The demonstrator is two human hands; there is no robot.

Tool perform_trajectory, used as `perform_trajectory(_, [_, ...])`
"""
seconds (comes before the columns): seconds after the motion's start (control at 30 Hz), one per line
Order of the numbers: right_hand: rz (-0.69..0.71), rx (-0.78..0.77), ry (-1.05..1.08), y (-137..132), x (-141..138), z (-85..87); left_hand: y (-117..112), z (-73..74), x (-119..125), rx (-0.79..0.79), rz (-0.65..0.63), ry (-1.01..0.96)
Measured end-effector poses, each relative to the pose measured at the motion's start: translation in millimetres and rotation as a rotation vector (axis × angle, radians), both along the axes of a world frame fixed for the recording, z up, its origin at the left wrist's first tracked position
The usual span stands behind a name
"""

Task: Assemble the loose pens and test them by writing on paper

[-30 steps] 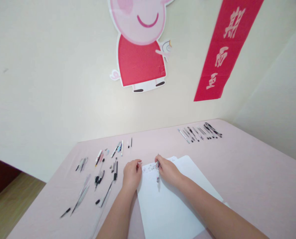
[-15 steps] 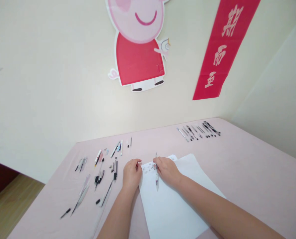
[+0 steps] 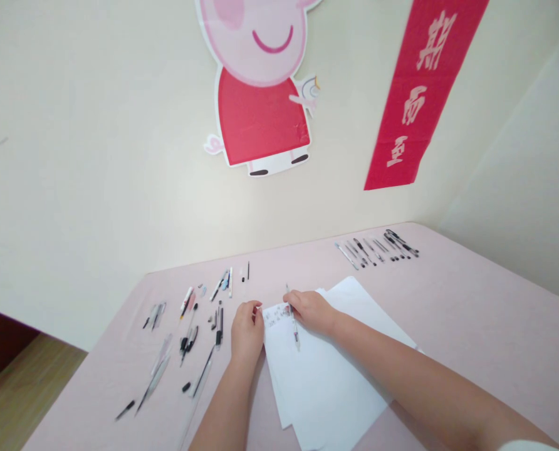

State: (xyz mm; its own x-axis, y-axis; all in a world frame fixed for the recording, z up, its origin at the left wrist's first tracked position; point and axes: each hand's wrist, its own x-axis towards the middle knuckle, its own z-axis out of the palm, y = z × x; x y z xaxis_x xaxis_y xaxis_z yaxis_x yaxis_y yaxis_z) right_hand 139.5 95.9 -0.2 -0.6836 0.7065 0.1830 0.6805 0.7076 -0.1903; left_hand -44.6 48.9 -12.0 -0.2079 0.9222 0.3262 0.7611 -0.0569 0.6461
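Fingers (image 3: 296, 297) of the right hand (image 3: 311, 311) are closed in a pinch on a slim pen (image 3: 296, 334), which leans over white sheets (image 3: 331, 394) with its lower end toward six o'clock. The left hand (image 3: 247, 332) is half curled at the sheets' ten o'clock edge; whether it grips the paper I cannot tell. Handwriting (image 3: 274, 317) shows between the hands. On the pink tabletop (image 3: 486, 351), reckoned from the sheets, loose pen parts (image 3: 190, 341) lie scattered at nine o'clock, a row of pens (image 3: 364, 252) at one.

Bare hands (image 3: 247, 331), bare forearms (image 3: 383, 357), seemingly a white sleeve (image 3: 526, 446)
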Motion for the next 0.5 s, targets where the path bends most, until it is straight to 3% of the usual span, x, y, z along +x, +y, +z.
perform_trajectory(0.13, [-0.004,0.070,0.109,-6,2,6.2,1,-1.6,-2,-0.009,0.014,0.009])
perform_trajectory(0.23, [-0.078,0.040,0.344,-16,4,13.7,0,-1.8,-1,-0.013,0.006,0.050])
perform_trajectory(0.37, [-0.223,-0.290,0.745,-28,4,18.8,-3,2.1,0,0.046,-0.006,0.149])
perform_trajectory(0.5, [-0.338,-0.612,0.928,-27,9,12.7,-7,11.8,5,0.124,-0.075,0.208])
